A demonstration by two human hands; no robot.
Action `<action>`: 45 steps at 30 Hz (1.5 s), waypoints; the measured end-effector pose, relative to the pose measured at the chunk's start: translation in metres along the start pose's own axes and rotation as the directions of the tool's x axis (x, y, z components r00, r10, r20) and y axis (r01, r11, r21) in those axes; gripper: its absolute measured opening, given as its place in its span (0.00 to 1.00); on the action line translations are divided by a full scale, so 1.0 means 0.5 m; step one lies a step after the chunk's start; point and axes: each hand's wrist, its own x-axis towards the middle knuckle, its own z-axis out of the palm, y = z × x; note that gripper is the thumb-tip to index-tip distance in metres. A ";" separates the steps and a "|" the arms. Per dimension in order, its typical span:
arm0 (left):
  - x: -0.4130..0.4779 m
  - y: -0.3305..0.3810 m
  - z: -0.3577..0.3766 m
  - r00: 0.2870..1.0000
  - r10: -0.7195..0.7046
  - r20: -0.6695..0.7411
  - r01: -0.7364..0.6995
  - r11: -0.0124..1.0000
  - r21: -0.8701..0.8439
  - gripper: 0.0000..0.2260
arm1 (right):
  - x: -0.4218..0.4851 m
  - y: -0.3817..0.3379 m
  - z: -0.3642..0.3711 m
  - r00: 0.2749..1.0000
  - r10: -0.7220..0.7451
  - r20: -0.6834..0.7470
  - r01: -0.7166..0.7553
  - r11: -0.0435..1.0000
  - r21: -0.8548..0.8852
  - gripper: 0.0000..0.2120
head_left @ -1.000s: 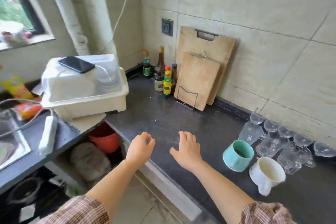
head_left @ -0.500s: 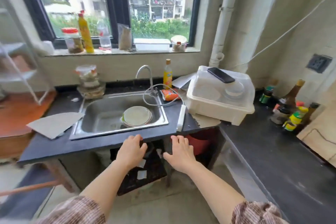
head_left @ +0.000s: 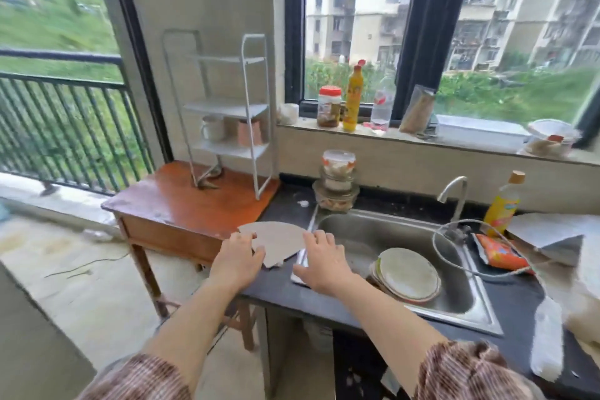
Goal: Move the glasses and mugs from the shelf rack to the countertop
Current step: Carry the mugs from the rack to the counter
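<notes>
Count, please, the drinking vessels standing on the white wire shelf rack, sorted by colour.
White ceramic mug with a handle: 1
Copper-pink cup: 1
Total: 2, both on the lowest tier of the white wire shelf rack.

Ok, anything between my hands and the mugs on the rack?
Nothing visible, beyond a post of the rack crossing the pink cup. Left hand and right hand are empty; the white mug sits beside the cup.

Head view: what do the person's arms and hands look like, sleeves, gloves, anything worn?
The left hand and right hand are bare: no gloves, rings or watch visible. The forearms are uncovered. The left sleeve and right sleeve are a brown-and-cream finely checked fabric, ending near the elbows.
</notes>
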 end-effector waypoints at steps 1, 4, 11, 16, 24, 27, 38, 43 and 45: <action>0.033 -0.023 -0.014 1.000 -0.024 -0.008 0.024 1.000 -0.010 0.17 | 0.048 -0.024 0.006 1.000 -0.018 0.009 0.018 1.000 -0.006 0.32; 0.135 -0.081 -0.056 0.996 -0.089 -0.007 0.088 0.995 -0.035 0.18 | 0.186 -0.085 0.023 0.997 -0.068 0.039 0.069 0.998 -0.004 0.33; 0.352 -0.177 -0.130 0.977 -0.207 -0.057 0.190 0.957 -0.219 0.18 | 0.464 -0.194 0.027 0.993 -0.119 0.021 0.118 0.991 0.057 0.32; 0.504 -0.238 -0.161 0.970 -0.234 -0.072 0.201 0.929 -0.311 0.17 | 0.619 -0.256 0.046 0.994 -0.109 0.015 0.108 0.992 0.061 0.33; 0.765 -0.339 -0.146 0.994 -0.111 0.000 0.105 0.939 -0.328 0.18 | 0.833 -0.322 0.125 0.995 0.097 0.006 -0.096 0.980 0.172 0.35; 0.860 -0.377 -0.145 0.998 -0.046 0.030 0.053 0.948 -0.313 0.18 | 0.905 -0.343 0.133 0.976 0.216 0.010 -0.210 0.940 0.267 0.37; 1.112 -0.431 -0.126 0.993 -0.082 0.089 0.118 0.822 -0.556 0.25 | 1.092 -0.339 0.136 0.821 0.552 -0.145 -0.380 0.718 0.584 0.38; 1.153 -0.446 -0.100 0.970 -0.140 0.201 0.236 0.748 -0.620 0.18 | 1.140 -0.328 0.134 0.711 0.680 -0.177 -0.429 0.620 0.657 0.19; 1.162 -0.449 -0.098 0.959 -0.155 0.236 0.273 0.719 -0.639 0.19 | 1.152 -0.323 0.127 0.682 0.708 -0.184 -0.395 0.568 0.722 0.14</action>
